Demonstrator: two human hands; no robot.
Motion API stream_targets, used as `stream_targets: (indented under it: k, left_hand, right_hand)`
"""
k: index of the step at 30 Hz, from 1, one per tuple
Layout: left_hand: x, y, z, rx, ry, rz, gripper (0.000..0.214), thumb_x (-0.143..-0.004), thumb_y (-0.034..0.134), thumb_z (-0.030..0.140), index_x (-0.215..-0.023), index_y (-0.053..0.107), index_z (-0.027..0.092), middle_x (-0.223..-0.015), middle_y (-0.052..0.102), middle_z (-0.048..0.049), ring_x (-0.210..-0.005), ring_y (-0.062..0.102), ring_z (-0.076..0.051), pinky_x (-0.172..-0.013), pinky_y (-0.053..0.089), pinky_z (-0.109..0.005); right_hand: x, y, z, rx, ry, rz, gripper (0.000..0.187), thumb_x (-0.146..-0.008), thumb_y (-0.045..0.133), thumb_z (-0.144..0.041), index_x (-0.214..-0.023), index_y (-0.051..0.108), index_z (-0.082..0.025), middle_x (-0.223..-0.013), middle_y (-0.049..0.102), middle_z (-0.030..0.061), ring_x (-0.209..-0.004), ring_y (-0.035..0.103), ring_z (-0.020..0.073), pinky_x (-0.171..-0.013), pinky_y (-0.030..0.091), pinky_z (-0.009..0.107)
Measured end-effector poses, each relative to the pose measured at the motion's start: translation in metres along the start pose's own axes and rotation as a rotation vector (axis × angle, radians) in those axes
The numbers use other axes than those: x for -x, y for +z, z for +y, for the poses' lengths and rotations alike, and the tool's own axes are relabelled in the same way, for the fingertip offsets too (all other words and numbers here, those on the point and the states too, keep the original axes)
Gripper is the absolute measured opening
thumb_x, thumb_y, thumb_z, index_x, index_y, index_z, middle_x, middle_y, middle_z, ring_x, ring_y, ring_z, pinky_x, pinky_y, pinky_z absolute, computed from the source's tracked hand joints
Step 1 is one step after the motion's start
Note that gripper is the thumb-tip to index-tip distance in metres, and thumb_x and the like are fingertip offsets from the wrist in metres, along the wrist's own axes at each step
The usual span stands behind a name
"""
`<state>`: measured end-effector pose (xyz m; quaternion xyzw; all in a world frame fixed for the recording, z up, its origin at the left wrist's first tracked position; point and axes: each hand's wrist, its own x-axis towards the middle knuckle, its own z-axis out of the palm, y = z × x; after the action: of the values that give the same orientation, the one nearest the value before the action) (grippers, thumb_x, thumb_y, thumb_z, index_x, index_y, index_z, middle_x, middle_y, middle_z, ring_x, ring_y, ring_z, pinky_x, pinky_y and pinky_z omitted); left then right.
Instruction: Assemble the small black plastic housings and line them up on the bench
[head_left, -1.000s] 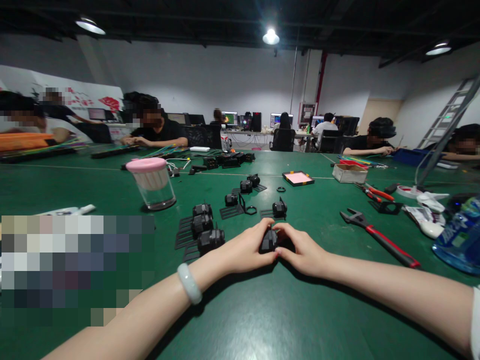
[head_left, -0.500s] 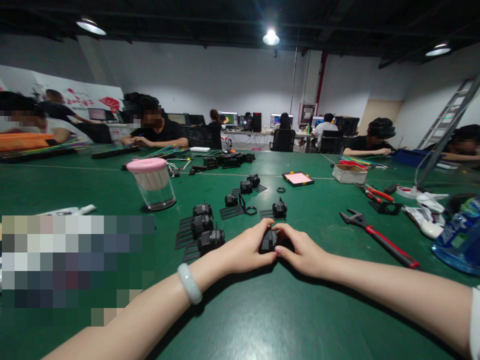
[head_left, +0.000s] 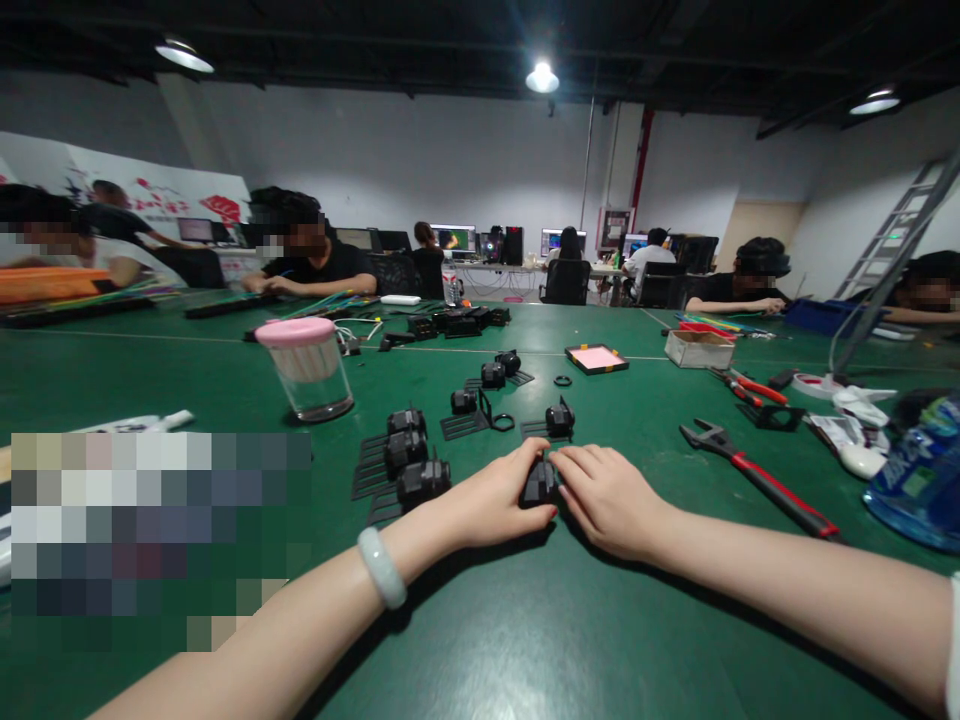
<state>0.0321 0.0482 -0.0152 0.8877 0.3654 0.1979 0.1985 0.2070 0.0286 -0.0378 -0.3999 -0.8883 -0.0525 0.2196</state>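
Both my hands meet on a small black plastic part [head_left: 538,482] resting on the green table [head_left: 480,620]. My left hand [head_left: 491,498], with a pale bangle on its wrist, wraps its fingers round the part's left side. My right hand [head_left: 607,495] lies over its right side, fingers closed against it. Just beyond stands another black part [head_left: 559,417] on a ribbed base. To the left lie three similar black assemblies [head_left: 409,460] on ribbed plates.
A clear jar with a pink lid [head_left: 305,366] stands at the left. A red-handled adjustable wrench [head_left: 757,476] and pliers [head_left: 746,385] lie at the right, near a blue water bottle [head_left: 919,475]. A pink tray [head_left: 596,357] sits farther back. Other people sit around the table's far edges.
My right hand has flattened a little over the part, and the view has shifted slightly. The part stays in place between both hands.
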Motion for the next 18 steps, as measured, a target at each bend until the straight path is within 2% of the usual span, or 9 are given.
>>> stream_targets:
  k: [3,7,10,14,18]
  left_hand:
    - [0.0,0.0,-0.001,-0.027,-0.023,-0.006,0.059,-0.065,0.053,0.032,-0.117,0.028,0.019,-0.113,0.045,-0.0082,-0.101,0.046,-0.022,-0.086,0.035,-0.033]
    - [0.001,-0.001,-0.002,-0.044,-0.046,-0.024,0.062,-0.065,0.052,0.034,-0.119,0.026,0.019,-0.111,0.046,-0.0087,-0.1,0.047,-0.023,-0.085,0.036,-0.033]
    - [0.002,-0.001,-0.003,-0.056,-0.043,-0.032,0.062,-0.065,0.052,0.036,-0.119,0.026,0.019,-0.109,0.047,-0.0084,-0.097,0.048,-0.022,-0.084,0.037,-0.032]
    - [0.004,-0.001,-0.006,-0.071,-0.042,-0.025,0.063,-0.065,0.052,0.037,-0.119,0.025,0.019,-0.106,0.049,-0.0084,-0.095,0.049,-0.022,-0.082,0.038,-0.032]
    - [0.006,0.0,-0.008,-0.069,-0.032,-0.018,0.064,-0.065,0.052,0.038,-0.12,0.025,0.02,-0.107,0.049,-0.0083,-0.094,0.05,-0.022,-0.081,0.038,-0.032]
  right_hand:
    - [-0.001,-0.006,0.0,0.324,0.129,-0.019,0.034,-0.077,0.038,-0.015,-0.11,0.044,-0.011,-0.096,0.053,0.0147,-0.09,0.045,0.0237,-0.078,0.033,0.038]
    - [0.0,-0.009,0.008,0.591,0.454,-0.091,0.026,-0.076,0.035,-0.008,-0.092,0.055,-0.006,-0.082,0.057,0.0191,-0.08,0.05,0.0262,-0.069,0.034,0.041]
    - [0.0,-0.006,0.021,0.686,0.669,-0.188,0.028,-0.076,0.032,-0.005,-0.085,0.059,-0.002,-0.079,0.058,0.0228,-0.077,0.053,0.0293,-0.065,0.033,0.045]
    - [-0.004,-0.002,0.049,0.762,0.945,-0.341,0.03,-0.075,0.034,-0.006,-0.087,0.06,0.002,-0.084,0.058,0.0272,-0.082,0.053,0.0369,-0.068,0.026,0.058]
    - [-0.009,-0.003,0.091,0.731,1.176,-0.586,0.032,-0.077,0.034,-0.009,-0.102,0.053,-0.003,-0.089,0.058,0.0272,-0.085,0.052,0.0418,-0.066,0.019,0.066]
